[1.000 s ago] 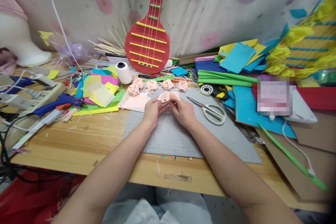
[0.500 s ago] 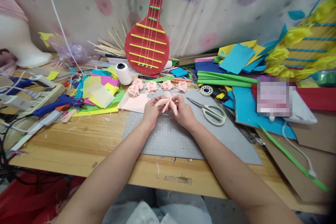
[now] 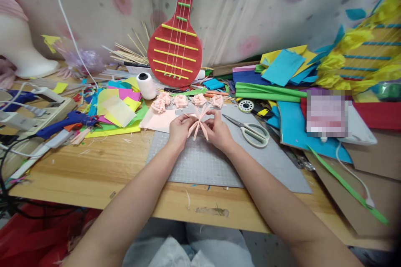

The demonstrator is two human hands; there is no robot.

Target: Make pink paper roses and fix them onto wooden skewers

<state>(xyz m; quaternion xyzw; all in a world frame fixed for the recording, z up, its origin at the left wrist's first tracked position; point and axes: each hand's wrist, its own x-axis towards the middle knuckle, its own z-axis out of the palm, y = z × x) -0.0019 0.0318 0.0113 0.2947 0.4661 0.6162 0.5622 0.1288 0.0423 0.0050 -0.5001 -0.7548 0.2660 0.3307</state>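
A pale pink folded paper flower (image 3: 198, 125) with several narrow pointed petals is held above the grey cutting mat (image 3: 200, 167). My left hand (image 3: 179, 132) pinches it from the left side, fingers closed. From the other side, my right hand (image 3: 219, 130) grips it between thumb and fingers. Several finished pink paper roses (image 3: 181, 101) stand in a row just beyond my hands. A sheet of pink paper (image 3: 159, 119) lies beside my left hand. Scissors (image 3: 255, 133) with pale handles rest on the mat to the right.
A red paper lute (image 3: 175, 54) leans against the curtain. A white thread spool (image 3: 146, 86) stands before it. At the left are a blue glue gun (image 3: 67, 124) and a power strip (image 3: 59, 108). Green paper strips (image 3: 269, 91) and cardboard (image 3: 351, 192) crowd the right.
The paper flower has turned in my fingers, and its petals now fan upward and downward. My hands stay in nearly the same place; the view has shifted slightly.
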